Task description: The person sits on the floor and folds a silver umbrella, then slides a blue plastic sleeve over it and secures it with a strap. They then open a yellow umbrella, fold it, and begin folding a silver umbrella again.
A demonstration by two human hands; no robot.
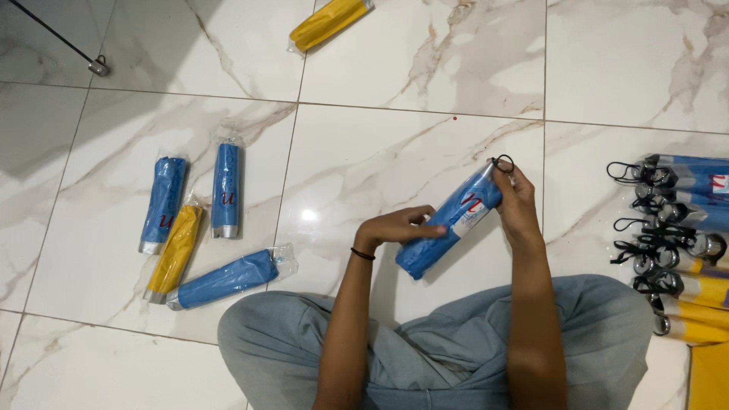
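Both hands, left hand (395, 226) and right hand (516, 199), close their fingers on a blue folded umbrella (449, 228) above the floor (364, 152), four sleeved umbrellas (199, 228) lying left of it, an unsleeved row (676, 258) waiting right.

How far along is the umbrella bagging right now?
Done: five sleeved umbrellas lie on the floor, four in the left cluster and one yellow umbrella at the top. In hand: the left hand and right hand hold a blue umbrella. Left: the unsleeved stack on the right.
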